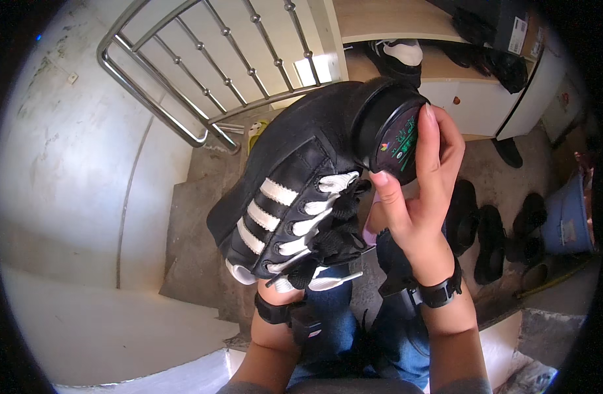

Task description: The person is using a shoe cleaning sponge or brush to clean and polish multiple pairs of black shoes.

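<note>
A black sneaker [277, 216] with three white stripes and white laces is held up before me, its white toe pointing down. Against it lies another black shoe [296, 123], with dark laces or a bow beside the white ones. The shoes hide my left hand; only its wrist [281, 294] shows beneath, and they rest on that hand. Between thumb and fingers, my right hand [424, 182] grips a round black case [392, 143], like a shoe-polish case, with green writing and a coloured leaf mark. The case touches the dark shoe's upper end.
A steel railing [227, 64] stands at upper left beside a pale wall [75, 197]. Shoes stand on the wooden shoe cabinet [395, 29] ahead. Several dark shoes [489, 241] and a blue bucket [570, 216] are on the floor at right. A step lies left.
</note>
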Demonstrator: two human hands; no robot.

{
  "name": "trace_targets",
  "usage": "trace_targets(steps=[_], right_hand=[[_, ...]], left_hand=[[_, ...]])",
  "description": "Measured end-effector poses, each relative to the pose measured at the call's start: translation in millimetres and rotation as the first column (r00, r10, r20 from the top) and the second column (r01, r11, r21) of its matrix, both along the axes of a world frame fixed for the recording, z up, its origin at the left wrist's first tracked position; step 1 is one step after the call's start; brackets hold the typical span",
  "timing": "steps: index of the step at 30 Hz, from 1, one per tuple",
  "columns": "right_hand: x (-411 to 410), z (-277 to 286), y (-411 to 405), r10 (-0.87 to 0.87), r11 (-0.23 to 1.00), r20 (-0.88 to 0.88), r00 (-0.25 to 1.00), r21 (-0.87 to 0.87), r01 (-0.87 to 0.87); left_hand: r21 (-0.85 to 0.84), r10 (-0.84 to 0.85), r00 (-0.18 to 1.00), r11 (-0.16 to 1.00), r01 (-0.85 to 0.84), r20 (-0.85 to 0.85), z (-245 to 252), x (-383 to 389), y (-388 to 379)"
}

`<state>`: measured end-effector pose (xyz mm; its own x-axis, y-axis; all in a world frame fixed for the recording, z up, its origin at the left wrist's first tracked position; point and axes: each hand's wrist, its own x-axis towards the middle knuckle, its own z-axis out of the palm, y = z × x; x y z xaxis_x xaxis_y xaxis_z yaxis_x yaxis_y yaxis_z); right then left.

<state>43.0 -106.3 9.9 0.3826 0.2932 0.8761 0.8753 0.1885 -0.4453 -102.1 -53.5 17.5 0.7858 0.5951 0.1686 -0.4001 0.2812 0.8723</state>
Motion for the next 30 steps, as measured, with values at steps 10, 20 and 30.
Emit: trace_targets(steps=[10,20,30], right_hand=[[-13.1,21.0,-0.8,-0.097,0.981,0.189,0.977,-0.147,0.125],[7.4,3.9,2.8,0.010,0.998,0.006,1.000,-0.067,-0.010],[9.9,-5.0,5.2,0.706,0.671,-0.653,0.274,0.494,-0.553]], left_hand=[[0.709,0.422,0.871,0.693,-0.131,-0.251,-51.6,-16.6,26.3],[0.560,0.391,0.865,0.812,-0.165,-0.313,-41.8,-22.2,17.6],[-0.669,-0.035,0.880,0.635,0.386,0.474,-34.8,-17.1,17.1]])
